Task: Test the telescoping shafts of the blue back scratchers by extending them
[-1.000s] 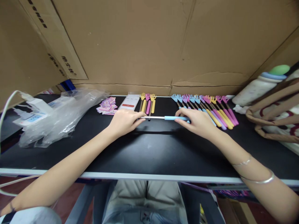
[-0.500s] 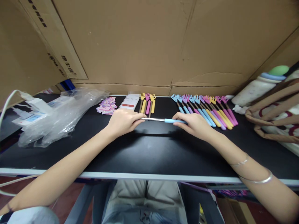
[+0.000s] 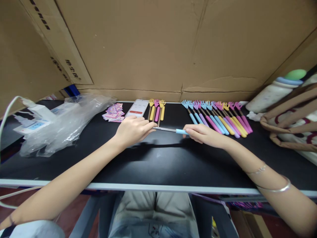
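Note:
Between my hands, above the black table, lies a telescopic back scratcher (image 3: 165, 129) with a metal rod and a light blue grip. My left hand (image 3: 135, 131) is closed round its left end, so that end is hidden. My right hand (image 3: 203, 135) is closed over the blue grip, covering most of it. Just beyond my left hand are three back scratchers (image 3: 157, 113) in yellow and pink. Farther right lies a row of several back scratchers (image 3: 218, 120) in blue, purple, pink and yellow, heads toward the cardboard.
A phone (image 3: 137, 108) and a pile of small pink printed cards (image 3: 114, 113) lie left of centre. Clear plastic bags (image 3: 61, 122) partly cover a power strip (image 3: 37, 125). On the right stand a leaning bottle (image 3: 272, 94) and a bag with brown handles (image 3: 292, 122). Cardboard (image 3: 158, 49) walls the back.
My right hand has changed its grip, wrapping further round the blue handle, and sits slightly lower. My left hand has barely moved and still holds the other end.

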### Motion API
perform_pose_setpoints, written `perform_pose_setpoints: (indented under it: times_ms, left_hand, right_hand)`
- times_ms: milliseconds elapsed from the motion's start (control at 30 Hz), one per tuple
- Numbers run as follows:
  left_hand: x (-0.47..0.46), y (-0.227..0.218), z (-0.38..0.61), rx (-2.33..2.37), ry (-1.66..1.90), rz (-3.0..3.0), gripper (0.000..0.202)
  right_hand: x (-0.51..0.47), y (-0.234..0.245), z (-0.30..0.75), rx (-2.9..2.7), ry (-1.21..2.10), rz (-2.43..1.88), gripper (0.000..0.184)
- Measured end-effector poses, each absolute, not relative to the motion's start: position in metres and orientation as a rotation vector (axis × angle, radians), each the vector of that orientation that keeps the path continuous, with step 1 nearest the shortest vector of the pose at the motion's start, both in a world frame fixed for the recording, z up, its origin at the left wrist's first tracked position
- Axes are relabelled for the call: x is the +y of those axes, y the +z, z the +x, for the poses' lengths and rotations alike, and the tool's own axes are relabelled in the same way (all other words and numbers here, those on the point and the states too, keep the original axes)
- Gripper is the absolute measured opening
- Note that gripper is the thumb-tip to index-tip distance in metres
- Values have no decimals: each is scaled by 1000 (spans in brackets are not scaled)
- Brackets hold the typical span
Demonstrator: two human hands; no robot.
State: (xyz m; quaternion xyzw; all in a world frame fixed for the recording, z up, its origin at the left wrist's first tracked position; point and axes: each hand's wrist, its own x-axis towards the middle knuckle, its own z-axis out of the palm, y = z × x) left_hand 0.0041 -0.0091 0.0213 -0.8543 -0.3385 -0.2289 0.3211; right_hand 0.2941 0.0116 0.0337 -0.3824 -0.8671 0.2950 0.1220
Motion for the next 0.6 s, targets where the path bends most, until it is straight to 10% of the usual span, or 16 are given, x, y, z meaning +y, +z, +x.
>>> perform_pose_setpoints:
  times_ms: [267, 600]
  left_hand:
    - [-8, 16, 7, -1212, -543, -2321, 29]
    - [-3, 15, 3, -1263, -503, -2335, 28]
  right_hand:
    - [9, 41, 294, -2495, -111, -1297, 28]
    - [8, 35, 293, -2540, -249, -1199, 26]
